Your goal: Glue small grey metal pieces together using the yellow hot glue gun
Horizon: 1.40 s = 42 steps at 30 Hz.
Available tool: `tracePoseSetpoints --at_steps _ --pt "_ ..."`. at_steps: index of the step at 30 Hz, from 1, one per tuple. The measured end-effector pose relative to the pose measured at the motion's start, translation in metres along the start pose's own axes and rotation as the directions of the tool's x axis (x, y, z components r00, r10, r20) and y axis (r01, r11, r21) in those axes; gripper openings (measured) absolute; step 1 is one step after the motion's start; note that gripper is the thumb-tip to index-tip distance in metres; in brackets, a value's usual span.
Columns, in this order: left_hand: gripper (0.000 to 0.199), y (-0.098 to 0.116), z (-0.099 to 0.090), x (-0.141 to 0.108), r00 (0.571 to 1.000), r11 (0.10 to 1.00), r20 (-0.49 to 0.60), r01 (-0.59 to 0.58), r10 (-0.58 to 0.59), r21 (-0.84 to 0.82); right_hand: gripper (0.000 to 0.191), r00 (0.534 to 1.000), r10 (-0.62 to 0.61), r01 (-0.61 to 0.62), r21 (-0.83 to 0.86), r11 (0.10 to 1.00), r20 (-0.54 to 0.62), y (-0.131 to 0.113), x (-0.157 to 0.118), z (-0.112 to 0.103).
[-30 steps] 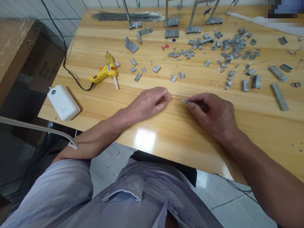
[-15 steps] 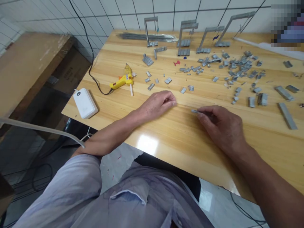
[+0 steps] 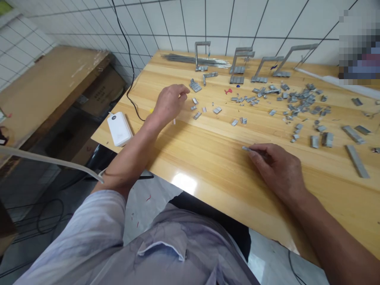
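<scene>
My left hand [image 3: 170, 103] is over the yellow hot glue gun, fingers loosely bent with a gap at the thumb. It hides most of the gun; only a bit of yellow and the end of the white glue stick [image 3: 174, 121] show. I see nothing in this hand. Over the front part of the table, my right hand [image 3: 277, 162] pinches a small grey metal strip [image 3: 246, 148] between thumb and forefinger, one end sticking out to the left. Small grey metal pieces [image 3: 217, 110] lie between the hands and farther back.
Several bent grey metal stands [image 3: 237, 63] line the back of the wooden table [image 3: 208, 158], near a bundle of thin wires [image 3: 192, 60]. A heap of metal scraps [image 3: 305, 99] and longer strips [image 3: 357, 161] are at right. A white power bank [image 3: 120, 129] lies at the left edge.
My left hand has moved left and away from me, from the table's middle to over the glue gun. The right hand still pinches the strip. The view has shifted slightly.
</scene>
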<state>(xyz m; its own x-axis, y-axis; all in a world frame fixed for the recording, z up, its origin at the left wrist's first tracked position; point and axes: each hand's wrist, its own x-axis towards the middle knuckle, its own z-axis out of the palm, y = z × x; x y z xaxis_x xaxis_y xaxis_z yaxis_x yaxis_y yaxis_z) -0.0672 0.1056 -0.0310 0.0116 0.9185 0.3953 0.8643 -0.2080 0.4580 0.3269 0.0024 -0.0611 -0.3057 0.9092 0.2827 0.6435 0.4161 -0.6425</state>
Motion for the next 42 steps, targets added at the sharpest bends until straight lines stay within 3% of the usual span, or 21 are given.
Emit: tracePoseSetpoints --at_steps 3,7,12,16,21,27,33,37,39,42 --pt "0.021 -0.027 -0.009 0.0 0.998 0.997 -0.05 0.034 -0.031 0.072 0.019 1.0 0.017 -0.017 -0.005 1.0 0.002 0.001 0.0 -0.001" --pt "0.013 -0.054 -0.027 -0.009 0.993 0.98 -0.054 0.112 -0.104 0.163 0.021 1.0 0.019 -0.019 -0.002 1.0 0.005 0.002 -0.001 -0.001" --pt "0.015 -0.067 -0.04 -0.03 0.987 0.938 -0.012 0.155 -0.16 0.31 0.019 1.0 -0.006 0.006 -0.013 1.0 0.005 0.003 -0.002 -0.001" --pt "0.039 -0.064 -0.037 -0.046 0.961 0.886 0.103 0.193 -0.258 0.421 0.019 1.0 -0.015 0.015 -0.025 1.0 0.005 0.003 -0.001 -0.002" --pt "0.06 -0.063 -0.025 -0.048 0.958 0.888 0.111 0.199 -0.266 0.415 0.021 1.0 -0.007 0.007 -0.018 1.0 0.023 0.004 0.0 -0.002" --pt "0.034 -0.065 -0.024 -0.045 0.941 0.896 0.103 0.269 -0.323 0.352 0.024 0.999 0.036 -0.035 -0.02 0.999 0.034 0.006 -0.001 0.0" --pt "0.033 -0.051 -0.046 -0.064 0.993 0.953 -0.014 0.115 -0.116 0.28 0.024 0.998 0.02 -0.019 -0.02 1.0 0.053 0.004 -0.002 -0.002" --pt "0.025 -0.029 -0.049 -0.081 0.994 0.924 0.081 0.043 -0.08 0.379 0.025 0.998 0.02 -0.019 -0.022 1.0 0.056 0.003 -0.002 -0.002" --pt "0.027 -0.02 -0.045 -0.086 0.981 0.899 0.159 0.031 -0.111 0.437 0.027 0.999 0.025 -0.024 -0.022 0.999 0.048 0.002 -0.002 -0.001" --pt "0.029 -0.013 -0.04 -0.088 0.966 0.874 0.192 0.062 -0.175 0.483 0.031 0.999 0.028 -0.027 -0.02 0.999 0.045 0.002 -0.002 0.0"
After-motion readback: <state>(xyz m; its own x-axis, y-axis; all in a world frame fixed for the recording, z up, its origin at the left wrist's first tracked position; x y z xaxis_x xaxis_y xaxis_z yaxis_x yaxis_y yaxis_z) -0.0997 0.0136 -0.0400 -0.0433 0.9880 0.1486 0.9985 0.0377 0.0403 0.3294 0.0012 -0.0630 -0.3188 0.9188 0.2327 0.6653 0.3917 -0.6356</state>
